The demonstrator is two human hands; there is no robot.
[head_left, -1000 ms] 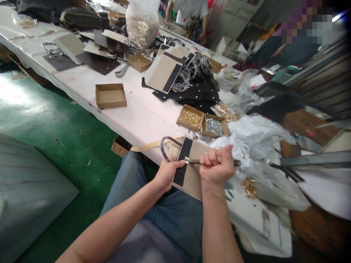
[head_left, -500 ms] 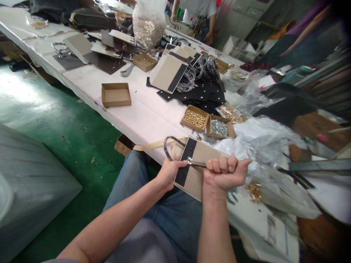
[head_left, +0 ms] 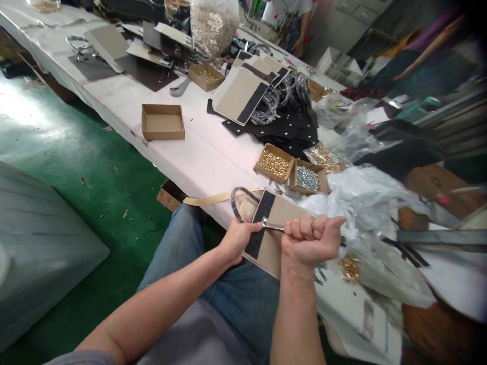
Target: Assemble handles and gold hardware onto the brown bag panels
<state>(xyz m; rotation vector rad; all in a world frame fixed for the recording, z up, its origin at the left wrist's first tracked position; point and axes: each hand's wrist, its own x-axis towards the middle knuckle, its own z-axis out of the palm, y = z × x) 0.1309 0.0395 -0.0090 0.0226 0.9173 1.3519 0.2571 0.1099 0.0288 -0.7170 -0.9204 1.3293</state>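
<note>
My left hand (head_left: 236, 239) grips the near edge of a tan bag panel (head_left: 279, 215) with a black stripe, held at the table's front edge above my lap. A curved handle (head_left: 236, 197) loops out from the panel's top left. My right hand (head_left: 310, 238) is a closed fist around a thin metal tool (head_left: 272, 226). The tool's tip rests on a small metal fitting on the black stripe.
Small cardboard boxes of gold hardware (head_left: 273, 163) and silver hardware (head_left: 306, 177) sit just beyond the panel. An open cardboard box with nothing in it (head_left: 162, 121) lies to the left. Stacked panels (head_left: 243, 91), crumpled plastic bags (head_left: 365, 197) and a green floor (head_left: 76, 167) surround the white table (head_left: 201, 157). Other people stand far back.
My right fist has shifted slightly right along the tool and turned. The view has drifted a little. The panel stays in my left hand.
</note>
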